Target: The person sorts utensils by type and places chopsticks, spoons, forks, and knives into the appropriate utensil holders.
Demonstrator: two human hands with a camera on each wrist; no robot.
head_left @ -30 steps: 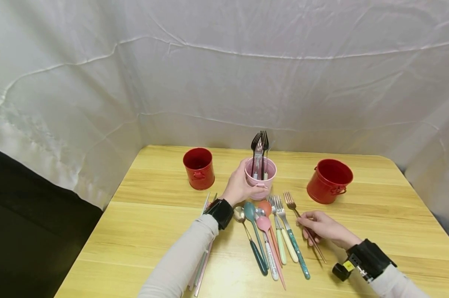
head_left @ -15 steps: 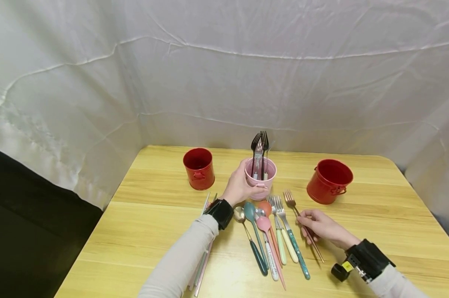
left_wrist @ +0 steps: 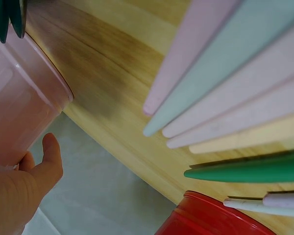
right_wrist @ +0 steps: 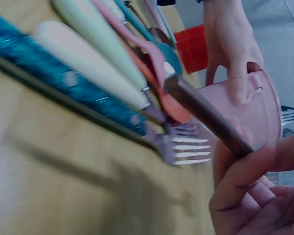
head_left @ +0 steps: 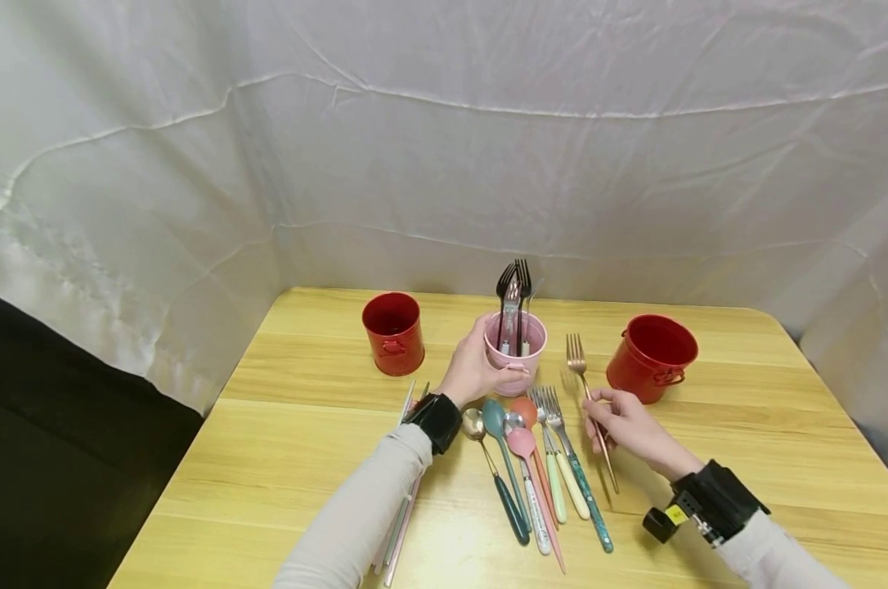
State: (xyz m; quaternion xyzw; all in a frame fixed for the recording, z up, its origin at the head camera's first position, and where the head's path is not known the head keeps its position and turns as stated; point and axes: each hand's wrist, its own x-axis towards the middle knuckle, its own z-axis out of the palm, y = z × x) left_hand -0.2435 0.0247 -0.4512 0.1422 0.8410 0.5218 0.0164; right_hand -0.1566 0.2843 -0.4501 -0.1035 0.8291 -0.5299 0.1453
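Note:
My left hand (head_left: 477, 368) grips the side of a pink bucket (head_left: 521, 379), its thumb across the front. Several forks (head_left: 513, 303) stand tines up in that bucket, two of them black. In my right hand (head_left: 624, 429) a copper-coloured fork (head_left: 576, 360) is pinched by its handle, tines pointing away from me. A shadow beneath shows the fork raised off the table. In the right wrist view its handle (right_wrist: 210, 115) rises between thumb and fingers. Between the hands lie forks with teal, cream and green handles (head_left: 587, 499) and several spoons (head_left: 521, 442).
One red bucket (head_left: 396, 348) stands at the back left, another red bucket (head_left: 646, 368) at the right, near the fork. Several chopsticks (head_left: 400, 532) lie partly under my left forearm. The wooden table (head_left: 267, 474) ends at a grey curtain (head_left: 444, 180).
My right hand has lifted the copper-coloured fork from the table and moved it slightly forward, turning it more upright in view. The left hand and the pink bucket have not moved.

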